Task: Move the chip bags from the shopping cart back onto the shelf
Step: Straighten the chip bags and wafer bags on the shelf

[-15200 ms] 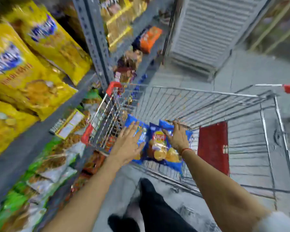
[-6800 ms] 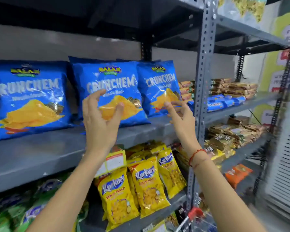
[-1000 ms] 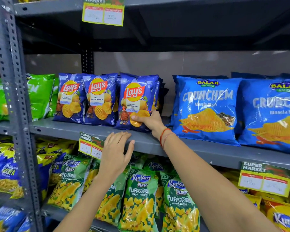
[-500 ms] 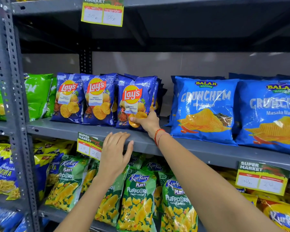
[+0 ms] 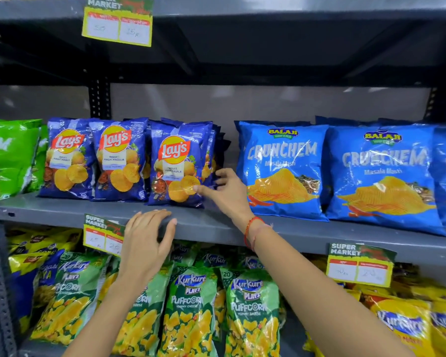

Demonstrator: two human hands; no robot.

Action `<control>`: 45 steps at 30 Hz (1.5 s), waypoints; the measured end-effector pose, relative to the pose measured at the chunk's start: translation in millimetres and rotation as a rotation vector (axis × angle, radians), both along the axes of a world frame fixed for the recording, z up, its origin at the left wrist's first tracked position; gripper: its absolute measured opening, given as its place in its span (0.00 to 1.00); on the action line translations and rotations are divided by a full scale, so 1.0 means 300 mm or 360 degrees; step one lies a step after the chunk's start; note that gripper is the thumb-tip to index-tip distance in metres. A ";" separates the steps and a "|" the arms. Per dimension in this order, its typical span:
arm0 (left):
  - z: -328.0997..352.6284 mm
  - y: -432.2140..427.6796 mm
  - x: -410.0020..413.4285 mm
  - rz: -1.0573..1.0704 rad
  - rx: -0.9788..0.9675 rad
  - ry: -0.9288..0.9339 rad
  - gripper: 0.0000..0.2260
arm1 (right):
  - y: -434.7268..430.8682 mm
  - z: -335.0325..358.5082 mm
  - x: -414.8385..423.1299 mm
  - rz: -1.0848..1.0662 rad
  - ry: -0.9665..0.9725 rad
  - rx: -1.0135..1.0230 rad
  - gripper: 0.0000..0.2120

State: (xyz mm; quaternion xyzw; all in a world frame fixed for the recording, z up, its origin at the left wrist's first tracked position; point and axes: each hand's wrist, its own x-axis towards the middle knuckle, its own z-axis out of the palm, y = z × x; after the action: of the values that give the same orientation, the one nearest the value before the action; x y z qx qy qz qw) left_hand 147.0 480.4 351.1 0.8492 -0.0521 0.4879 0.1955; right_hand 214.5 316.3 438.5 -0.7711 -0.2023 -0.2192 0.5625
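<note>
Here right fingers (image 5: 204, 188), spread, touch Lay's bag (image 5: 177, 166).

Head view faces the shelf (image 5: 216, 225) closely, straight-on.

Right hand (image 5: 227, 194) — fingers off Lay's bag (image 5: 178, 163)

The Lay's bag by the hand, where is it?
The Lay's bag stands on the middle shelf, rightmost of three, left of the Crunchem bag, by the right hand.
</note>
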 end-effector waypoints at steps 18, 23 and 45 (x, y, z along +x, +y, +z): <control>0.367 -0.534 0.314 -0.0795 -0.1093 0.0610 0.31 | -0.554 0.091 0.009 -0.0733 0.0012 0.0382 0.35; 0.356 -0.537 0.357 -0.0869 -0.1288 0.0795 0.34 | -0.545 0.127 0.036 -0.0448 0.0457 0.0590 0.37; 0.345 -0.509 0.372 -0.1378 -0.1435 0.0681 0.28 | -0.503 0.065 0.136 -0.0479 0.0016 0.0603 0.23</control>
State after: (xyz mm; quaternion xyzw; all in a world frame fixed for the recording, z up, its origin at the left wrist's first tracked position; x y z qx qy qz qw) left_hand 258.7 327.7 454.6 0.6647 -0.1395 0.1596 0.7164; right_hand 255.1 165.5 458.0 -0.6743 -0.0374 -0.3309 0.6592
